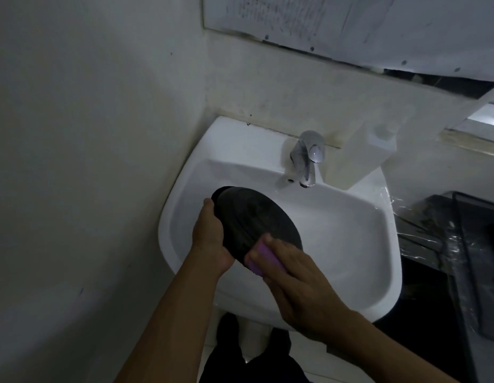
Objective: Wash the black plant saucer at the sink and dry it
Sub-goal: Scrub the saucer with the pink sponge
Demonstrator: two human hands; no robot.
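HEAD VIEW (only view)

1. black plant saucer: round, concentric ridges on the face twd camera. Steeply tilted, held in the air over the left part of the sink basin; top edge twd the back wall, bottom edge twd the person. No contact w/ the basin seen.

2. left hand: grips the saucer's left rim. Thumb lies up along the rim's near face; fingers go round behind the saucer and are hidden, so cannot tell if spread or together.

3. right hand: back of hand twd camera, at the saucer's lower edge. Fingers close together, bent over the purple sponge, pinching it and pressing it against the saucer.

4. purple sponge: small block, mostly covered by the right hand; visible end touches the saucer's lower rim.

5. sink: white ceramic basin, set in a corner against the wall, which is pale w/ dark specks.

6. faucet: chrome, single lever, centre back of sink; apart from the saucer.

7. white container: translucent, on the sink's back-right ledge, just beside the faucet.

8. black wire tray: right of sink; crumpled clear plastic film between the two.

9. paper sheet: pale, faint marks, on the wall above the sink.

10. dark trousers: below the sink, bottom of frame.
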